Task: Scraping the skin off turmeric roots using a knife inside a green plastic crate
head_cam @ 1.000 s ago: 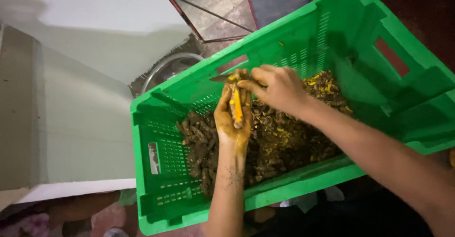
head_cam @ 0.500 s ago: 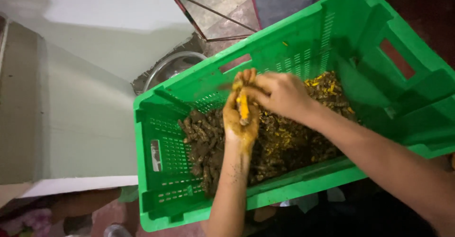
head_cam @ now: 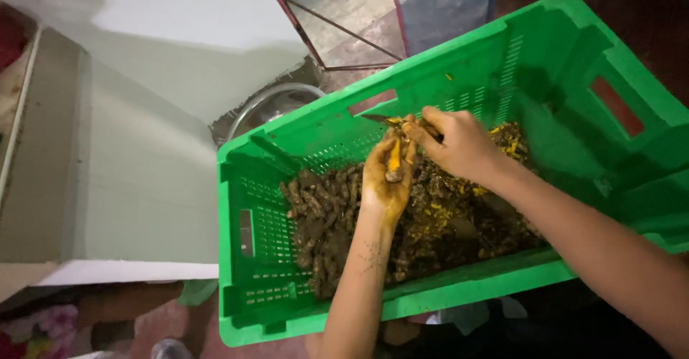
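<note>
A green plastic crate (head_cam: 301,129) holds a heap of muddy brown turmeric roots (head_cam: 323,219) and yellow peelings (head_cam: 438,215). My left hand (head_cam: 387,180), stained yellow, grips one partly peeled orange turmeric root (head_cam: 394,159) above the heap. My right hand (head_cam: 459,144) holds a small knife (head_cam: 380,119) whose blade points left and rests against the top of that root.
A metal bowl (head_cam: 276,104) sits behind the crate's far left wall. A pale green and white ledge (head_cam: 143,180) lies to the left. A dark metal frame (head_cam: 337,36) and a blue object (head_cam: 459,0) stand at the back. Pink cloth (head_cam: 36,327) shows at the lower left.
Both hands stayed together over the heap. The knife has worked along the root, and the view has shifted slightly.
</note>
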